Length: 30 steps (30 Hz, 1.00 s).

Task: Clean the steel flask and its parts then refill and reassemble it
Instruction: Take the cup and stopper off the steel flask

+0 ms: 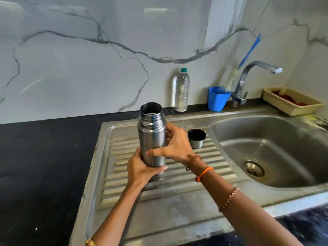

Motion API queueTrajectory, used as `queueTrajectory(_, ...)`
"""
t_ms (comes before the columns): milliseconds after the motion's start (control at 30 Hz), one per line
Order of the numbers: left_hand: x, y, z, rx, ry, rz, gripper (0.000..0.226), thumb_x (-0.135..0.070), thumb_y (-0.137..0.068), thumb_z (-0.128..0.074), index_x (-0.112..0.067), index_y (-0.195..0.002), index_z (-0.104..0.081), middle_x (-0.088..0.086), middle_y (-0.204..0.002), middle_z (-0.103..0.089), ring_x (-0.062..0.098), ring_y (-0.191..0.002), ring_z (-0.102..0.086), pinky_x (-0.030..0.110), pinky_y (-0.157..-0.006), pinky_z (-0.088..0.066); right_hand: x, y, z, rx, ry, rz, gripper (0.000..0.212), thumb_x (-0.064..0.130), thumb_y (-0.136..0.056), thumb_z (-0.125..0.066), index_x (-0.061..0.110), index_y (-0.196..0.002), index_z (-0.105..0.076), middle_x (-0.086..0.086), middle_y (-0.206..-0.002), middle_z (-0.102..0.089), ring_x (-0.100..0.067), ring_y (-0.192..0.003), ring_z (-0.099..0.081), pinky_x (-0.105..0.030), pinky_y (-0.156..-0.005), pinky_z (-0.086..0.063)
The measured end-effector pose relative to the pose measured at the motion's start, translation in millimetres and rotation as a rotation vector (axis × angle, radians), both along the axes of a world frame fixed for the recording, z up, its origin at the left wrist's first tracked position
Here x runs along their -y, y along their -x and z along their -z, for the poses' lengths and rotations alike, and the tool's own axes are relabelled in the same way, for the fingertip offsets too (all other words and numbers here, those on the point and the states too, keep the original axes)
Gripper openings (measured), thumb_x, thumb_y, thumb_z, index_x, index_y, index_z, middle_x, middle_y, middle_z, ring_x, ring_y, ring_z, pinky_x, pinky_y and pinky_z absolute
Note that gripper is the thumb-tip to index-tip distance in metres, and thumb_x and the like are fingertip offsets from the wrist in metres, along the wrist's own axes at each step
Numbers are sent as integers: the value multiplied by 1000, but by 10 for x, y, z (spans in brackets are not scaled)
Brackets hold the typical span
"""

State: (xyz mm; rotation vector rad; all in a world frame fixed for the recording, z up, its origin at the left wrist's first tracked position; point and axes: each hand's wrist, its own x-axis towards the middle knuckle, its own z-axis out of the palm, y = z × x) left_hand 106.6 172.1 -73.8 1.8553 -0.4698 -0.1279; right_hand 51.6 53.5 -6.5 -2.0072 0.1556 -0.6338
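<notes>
flask (152,137): cap off, upright, both hands gripping — L (142,170) low, R (174,145) mid
cup (196,138): on drainboard
left: wash, refill, reassemble

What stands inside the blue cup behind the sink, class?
A bottle brush with a blue handle stands tilted in the blue cup, bristles down, leaning towards the tap. The cup's wall hides the brush's lower end and anything else inside.

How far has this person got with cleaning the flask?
Early, it seems. Done: the flask is open and its cup lid stands on the drainboard. In hand: left hand and right hand grip it. Left: scrubbing with the bottle brush, refilling, reassembling.
</notes>
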Motion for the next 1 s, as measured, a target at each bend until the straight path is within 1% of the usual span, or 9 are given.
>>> queueTrajectory(100,-1,90,-67,52,-15,77,74,-22,-37,-94,-31,-99,-55,-13,-81,-63,13,-78,-64,32,-69,-55,45,241,-22,71,-36,67,63,15,-46,-91,26,-97,-55,3,-95,-67,-14,-87,-67,-29,-76,-56)
queueTrajectory(233,174,206,-252,107,14,186,73,-20,-39,-94,-39,-95,-50,-18,-81,-60,13,-78,-63,31,-69,-55,205,535,-158,224,-168,194,55,17,-43,-86,28,-88,-57,10,-85,-67,-1,-76,-66,-17,-67,-53)
queueTrajectory(333,425,431,-275,75,57,281,75,-18,-43,-93,-34,-105,-53,-11,-89,-62,7,-83,-63,26,-72,-55,410,774,-190,264,-196,255,58,31,-39,-86,24,-91,-60,1,-90,-70,-12,-82,-69,-28,-71,-57)
queueTrajectory(467,858,721,-283,19,147,334,78,-19,-47,-93,-32,-110,-49,-11,-95,-60,-2,-85,-58,13,-71,-50,827,1032,-223,297,-221,318,57,35,-43,-84,18,-93,-63,-8,-92,-70,-20,-81,-68,-36,-70,-57)
queueTrajectory(633,1482,1298,-191,-102,186,387,74,-50,-30,-76,-36,-98,-51,-15,-92,-61,-11,-76,-58,6,-63,-44,1448,1552,-131,305,-289,408,49,37,-43,-81,21,-86,-63,5,-81,-70,-12,-77,-68,-32,-69,-57)
queueTrajectory(733,1844,1473,-187,-129,250,326,69,-47,-27,-77,-36,-89,-50,-17,-91,-59,-14,-73,-57,5,-63,-45,1828,1711,-124,276,-358,425,52,41,-41,-80,22,-87,-62,5,-81,-70,-11,-76,-67,-33,-68,-56)
queueTrajectory(800,2046,1526,-196,-122,255,283,70,-45,-25,-80,-36,-88,-49,-17,-92,-58,-9,-76,-58,7,-67,-47,2037,1777,-154,255,-384,382,58,41,-40,-80,24,-92,-59,4,-87,-68,-8,-77,-67,-28,-68,-56)
queueTrajectory(900,2235,1546,-148,-103,205,241,70,-30,-31,-88,-36,-89,-50,-16,-95,-59,-4,-84,-58,5,-66,-46,2250,1837,-212,217,-408,328,67,30,-42,-83,30,-100,-49,5,-97,-63,-8,-83,-66,-26,-68,-57)
queueTrajectory(1000,2360,1564,-138,-75,173,187,72,-21,-35,-92,-32,-95,-53,-15,-94,-59,-3,-83,-56,4,-62,-45,2458,1834,-189,117,-483,317,63,15,-57,-82,24,-108,-45,2,-100,-60,-14,-89,-63,-28,-65,-58)
